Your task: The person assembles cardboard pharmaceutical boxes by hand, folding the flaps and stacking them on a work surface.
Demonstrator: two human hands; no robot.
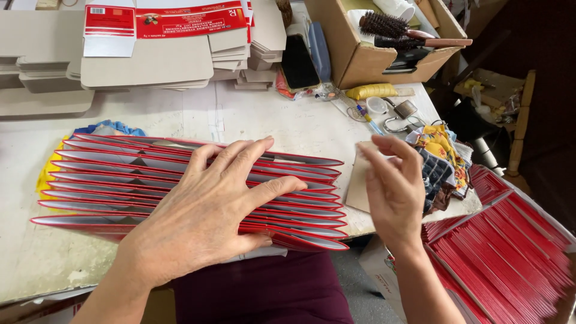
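Note:
A fanned row of flattened red cartons [120, 174] lies across the white table [288, 126], their edges overlapping like shingles. My left hand [210, 210] rests flat on the middle of this row, fingers spread, pressing it down. My right hand [393, 189] hovers at the table's right edge with fingers loosely bent. It touches a small brown cardboard piece [359, 186] that lies beside the fan's right end; I cannot tell whether it grips the piece.
Stacks of flat grey carton blanks [150, 60] fill the back left. A brown box [360, 60] with round hairbrushes stands at the back right. Folded patterned cloth [441, 159] lies at the right edge. A bin of packed red cartons [510, 252] sits lower right.

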